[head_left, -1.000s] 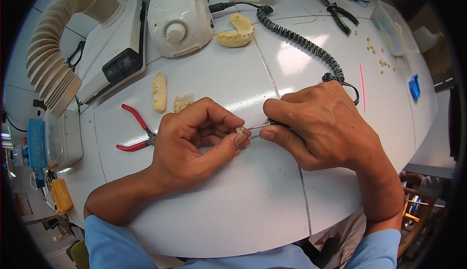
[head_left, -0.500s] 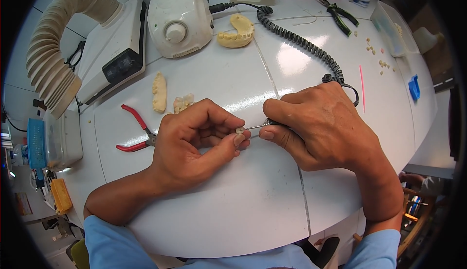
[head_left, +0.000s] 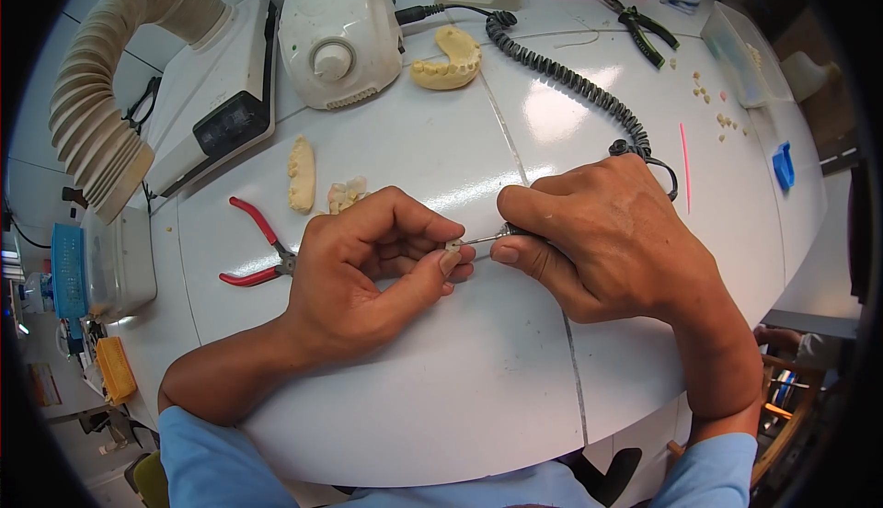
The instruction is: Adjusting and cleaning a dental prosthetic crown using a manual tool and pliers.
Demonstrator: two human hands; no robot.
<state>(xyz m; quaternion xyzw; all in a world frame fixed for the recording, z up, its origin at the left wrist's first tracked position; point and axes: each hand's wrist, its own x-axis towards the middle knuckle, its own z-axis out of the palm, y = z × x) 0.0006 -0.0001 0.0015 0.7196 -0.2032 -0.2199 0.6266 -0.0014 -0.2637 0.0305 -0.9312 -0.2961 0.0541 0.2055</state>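
Observation:
My left hand (head_left: 359, 292) is closed, pinching a tiny pale tooth-like piece (head_left: 452, 247) between thumb and index finger. My right hand (head_left: 602, 251) wraps round a rotary handpiece (head_left: 511, 230), whose thin metal tip touches the piece; the handle is mostly hidden. Red-handled pliers (head_left: 253, 275) lie left of my left hand, partly behind it. Just beyond that hand are a long cream dental cast (head_left: 301, 174) and a cluster of small pale pieces (head_left: 346, 194).
A white control unit (head_left: 336, 39), a white machine (head_left: 216, 76) with a ribbed hose (head_left: 101, 94), a horseshoe cast (head_left: 446, 71) and a coiled cord (head_left: 579, 80) stand or lie behind. Green-handled pliers (head_left: 639, 39), scattered tooth pieces (head_left: 722, 122) and a clear container (head_left: 731, 53) are at right.
Both hands stay almost exactly where they were, with the tip at the small piece. Below the table's front edge, the trousered leg seen earlier at lower right has shifted out of view.

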